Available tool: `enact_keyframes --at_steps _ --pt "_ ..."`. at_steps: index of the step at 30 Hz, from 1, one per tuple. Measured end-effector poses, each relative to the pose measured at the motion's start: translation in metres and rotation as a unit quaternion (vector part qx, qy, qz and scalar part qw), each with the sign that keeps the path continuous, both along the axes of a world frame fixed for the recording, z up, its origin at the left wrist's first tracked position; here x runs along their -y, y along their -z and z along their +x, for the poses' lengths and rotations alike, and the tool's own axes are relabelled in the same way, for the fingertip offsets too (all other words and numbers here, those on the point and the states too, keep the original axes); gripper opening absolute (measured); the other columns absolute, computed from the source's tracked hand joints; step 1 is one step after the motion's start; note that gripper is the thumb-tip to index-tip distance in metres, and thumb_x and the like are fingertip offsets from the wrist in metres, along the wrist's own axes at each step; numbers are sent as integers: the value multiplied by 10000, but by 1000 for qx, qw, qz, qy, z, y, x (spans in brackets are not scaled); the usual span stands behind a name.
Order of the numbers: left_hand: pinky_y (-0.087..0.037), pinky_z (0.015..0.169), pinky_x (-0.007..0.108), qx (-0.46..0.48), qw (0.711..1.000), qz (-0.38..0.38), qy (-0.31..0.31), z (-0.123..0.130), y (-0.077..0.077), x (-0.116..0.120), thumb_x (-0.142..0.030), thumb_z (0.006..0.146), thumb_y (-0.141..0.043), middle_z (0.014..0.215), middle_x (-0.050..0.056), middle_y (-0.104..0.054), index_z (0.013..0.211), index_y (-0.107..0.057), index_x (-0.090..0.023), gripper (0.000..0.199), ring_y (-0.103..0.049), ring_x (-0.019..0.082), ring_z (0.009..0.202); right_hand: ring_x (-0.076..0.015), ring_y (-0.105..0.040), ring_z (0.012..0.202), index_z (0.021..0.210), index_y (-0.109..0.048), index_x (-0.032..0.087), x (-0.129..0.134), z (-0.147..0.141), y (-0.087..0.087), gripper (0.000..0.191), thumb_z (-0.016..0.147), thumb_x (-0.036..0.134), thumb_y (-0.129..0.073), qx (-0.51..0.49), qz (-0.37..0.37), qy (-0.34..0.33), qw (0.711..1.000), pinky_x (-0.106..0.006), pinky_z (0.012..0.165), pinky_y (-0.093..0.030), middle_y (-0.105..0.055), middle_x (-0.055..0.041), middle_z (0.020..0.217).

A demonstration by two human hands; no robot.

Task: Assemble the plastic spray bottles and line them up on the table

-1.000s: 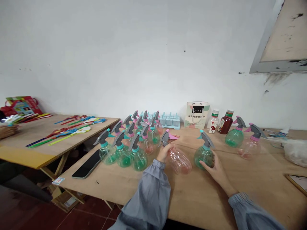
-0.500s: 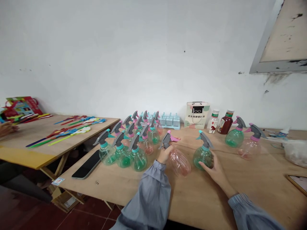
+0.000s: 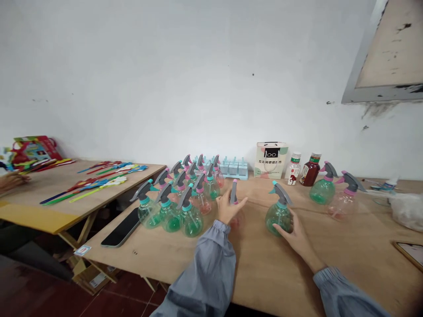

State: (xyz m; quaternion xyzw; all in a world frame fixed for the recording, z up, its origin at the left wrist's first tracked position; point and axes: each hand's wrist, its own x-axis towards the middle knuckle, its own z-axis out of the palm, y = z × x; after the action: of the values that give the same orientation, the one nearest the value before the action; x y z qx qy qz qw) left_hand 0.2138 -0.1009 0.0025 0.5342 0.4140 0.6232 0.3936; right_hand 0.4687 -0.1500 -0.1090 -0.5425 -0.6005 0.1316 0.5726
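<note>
The left hand (image 3: 228, 208) is spread around the neck of a clear pink, round plastic spray bottle (image 3: 237, 219) with a grey trigger head; the fingers lie to one side of the neck and the thumb sticks out to the other. The hand hides much of this bottle, and I cannot tell whether it grips firmly. The right hand (image 3: 297, 234) is curved around a clear green, round plastic spray bottle (image 3: 278, 219) with a teal collar, thumb in front; this bottle stands upright on the brown wooden table (image 3: 264, 273).

Left of the left hand stands a cluster of green and pink plastic spray bottles (image 3: 191, 223), with a black flat phone (image 3: 121, 228) farther left. Beyond the right hand, to its right, a green spray bottle with a pink collar (image 3: 322, 192) stands near a clear pink spray bottle (image 3: 342, 205).
</note>
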Motion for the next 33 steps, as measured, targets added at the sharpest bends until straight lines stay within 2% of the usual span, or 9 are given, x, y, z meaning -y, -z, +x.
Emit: enact_keyframes --at_steps 4,7,10,15,17,20,25,30,33 --pt "-356 1035 437 -121 984 91 -96 -1 8 -8 -327 618 -831 1001 37 -706 1219 -634 -261 636 -637 263 932 -334 -578 1244 1384 -431 251 0 0 -1 787 750 615 -723 10 8 3 1000 -561 1059 -467 -569 -152 1372" --pt "-349 1052 435 -147 969 132 -150 -7 21 -5 -371 718 -730 1285 106 -621 1338 -506 -245 672 -591 303 1140 -337 -561 1256 1379 -422 256 0 0 0 763 765 602 -714 20 10 9 1000 -581 1073 -445 -558 -150 1375" --pt "-332 1071 477 -213 955 101 -179 -15 37 12 -441 759 -682 1384 161 -521 1380 -406 -204 720 -520 335 1247 -336 -560 1256 1387 -410 256 0 -1 1 761 775 597 -706 19 12 4 1000 -584 1075 -444 -549 -150 1380" --pt "-357 1053 493 -357 924 11 -136 -15 55 26 -408 753 -716 1364 163 -536 1324 -427 -212 670 -480 360 1304 -342 -564 1253 1381 -434 261 2 -4 -2 737 777 588 -702 27 24 8 999 -580 1068 -452 -581 -139 1350" --pt "-371 1054 477 -374 919 1 -127 -9 53 8 -386 793 -692 1379 173 -533 1340 -423 -210 634 -481 358 1314 -345 -562 1256 1372 -443 261 3 -5 -4 734 772 594 -702 27 27 13 999 -578 1072 -449 -584 -137 1351" --pt "-376 1077 462 -372 920 7 -124 4 43 -38 -331 823 -673 1401 214 -510 1378 -396 -161 643 -470 360 1338 -346 -567 1249 1368 -434 254 4 -6 -4 752 760 599 -711 17 16 7 1000 -585 1077 -442 -576 -142 1353" --pt "-304 1158 491 -283 951 8 -125 25 29 -112 -253 825 -676 1449 239 -455 1401 -387 -126 657 -393 374 1412 -348 -561 1260 1375 -425 270 4 -6 0 739 768 583 -706 11 12 0 1000 -587 1076 -445 -576 -131 1352" --pt "-325 1151 494 -200 973 4 -117 33 23 -150 -187 824 -708 1423 270 -464 1371 -453 -71 615 -407 382 1393 -356 -587 1229 1352 -441 276 2 -5 4 707 768 577 -704 23 22 10 999 -585 1064 -461 -595 -125 1328" --pt "-481 1029 443 -119 989 24 -83 33 19 -161 -293 898 -674 1347 172 -555 1286 -566 -155 425 -558 288 1241 -361 -559 1272 1356 -429 274 1 -5 5 692 787 565 -693 35 31 8 999 -589 1089 -438 -578 -130 1356"
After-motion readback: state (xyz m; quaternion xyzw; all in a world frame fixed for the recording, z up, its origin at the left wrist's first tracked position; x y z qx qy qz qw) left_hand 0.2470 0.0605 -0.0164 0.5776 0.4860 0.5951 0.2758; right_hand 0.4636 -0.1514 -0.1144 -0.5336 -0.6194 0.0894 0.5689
